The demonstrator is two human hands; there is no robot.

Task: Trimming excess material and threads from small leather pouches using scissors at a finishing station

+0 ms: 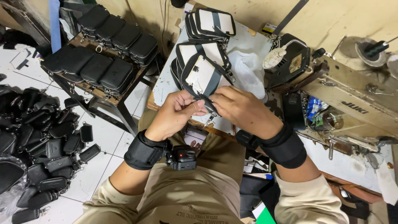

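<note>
Both hands hold one small black pouch (202, 76) with a white lining, turned inside out, above the table's near edge. My left hand (176, 114) pinches its lower left edge by the zipper. My right hand (242, 108) grips the zipper end at its lower right, and a metal zipper pull (209, 120) hangs down between the two hands. Behind the held pouch, more of the same black-and-white pouches (202, 50) lie stacked on the white table (166, 83). Each wrist wears a black band, and a small camera sits on the left one.
A beige sewing machine (352, 99) stands at right with a white plastic bag (248, 70) beside it. Finished black pouches (101, 62) fill a wooden rack at left, and several more lie heaped on the tiled floor (37, 141).
</note>
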